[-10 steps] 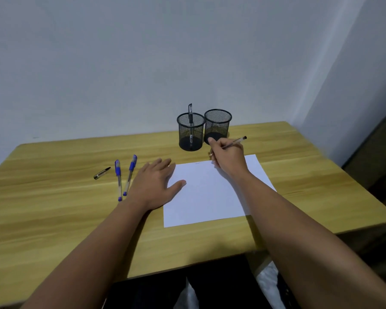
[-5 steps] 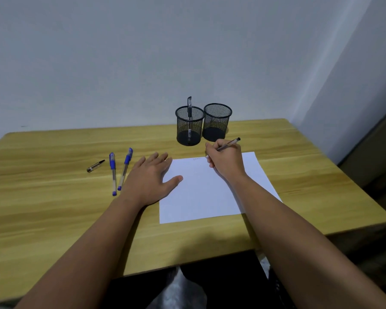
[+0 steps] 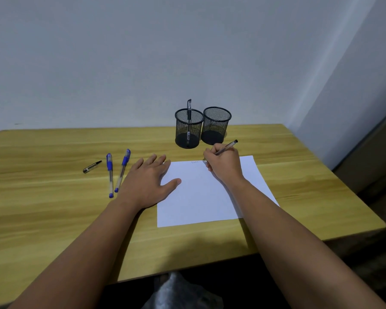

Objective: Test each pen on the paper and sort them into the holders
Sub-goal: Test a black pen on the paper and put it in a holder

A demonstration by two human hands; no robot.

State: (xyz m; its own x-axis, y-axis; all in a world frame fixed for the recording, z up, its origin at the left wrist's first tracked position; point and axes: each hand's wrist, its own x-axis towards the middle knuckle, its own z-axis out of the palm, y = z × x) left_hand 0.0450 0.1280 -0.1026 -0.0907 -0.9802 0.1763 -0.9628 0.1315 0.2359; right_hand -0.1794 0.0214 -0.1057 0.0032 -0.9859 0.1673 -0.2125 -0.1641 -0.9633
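Gripping a clear-barrelled pen [image 3: 225, 147] in closed fingers, the right hand [image 3: 224, 165] sits at the upper edge of the white paper [image 3: 201, 197] near the centre of the frame, the pen tip meeting the sheet beside a few faint written marks. The left hand [image 3: 148, 181] lies flat with fingers spread, palm on the wooden tabletop [image 3: 54, 219] and thumb resting on the paper's left edge, holding nothing. Left of that hand, two blue-capped pens [image 3: 116, 172] lie side by side, and a short black-and-clear pen piece [image 3: 91, 167] lies further left. Above the paper stand two black mesh holders, touching: the left holder [image 3: 188, 130] has one dark pen [image 3: 189, 108] upright in it, the right holder [image 3: 216, 126] looks empty.
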